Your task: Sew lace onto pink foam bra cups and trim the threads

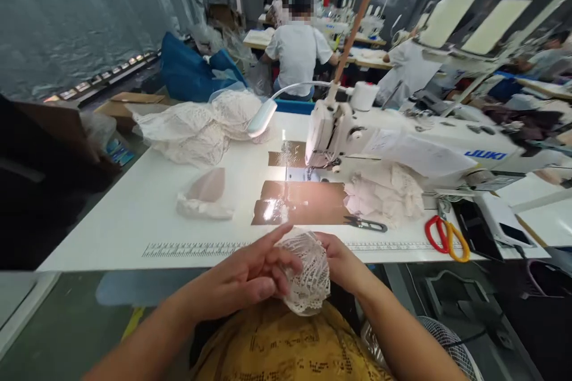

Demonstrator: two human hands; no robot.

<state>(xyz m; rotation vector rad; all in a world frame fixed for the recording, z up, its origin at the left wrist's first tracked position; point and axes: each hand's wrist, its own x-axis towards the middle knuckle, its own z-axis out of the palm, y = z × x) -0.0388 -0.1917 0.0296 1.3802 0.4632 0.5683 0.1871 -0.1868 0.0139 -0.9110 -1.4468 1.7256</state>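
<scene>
A cupped piece of white lace (308, 274) is in front of my body, just off the table's near edge. My right hand (342, 259) grips its right-hand edge, the fingers partly hidden behind the lace. From the other side, my left hand (250, 274) lies against the lace with fingers apart and the index finger stretched out. Beyond them, a white sewing machine (388, 137) stands on the white table (120, 214). Brown glossy tape (308, 202) covers the surface before its needle. A small pile of pale lace pieces (384, 193) lies right of the tape.
Black thread snips (366, 224) and scissors with red and yellow handles (447, 238) lie near the front edge, beside a phone (476, 229). A printed ruler (192, 249) runs along that edge. Left are a sheer piece (208, 193) and a lace heap (192, 128). A co-worker (295, 50) sits ahead.
</scene>
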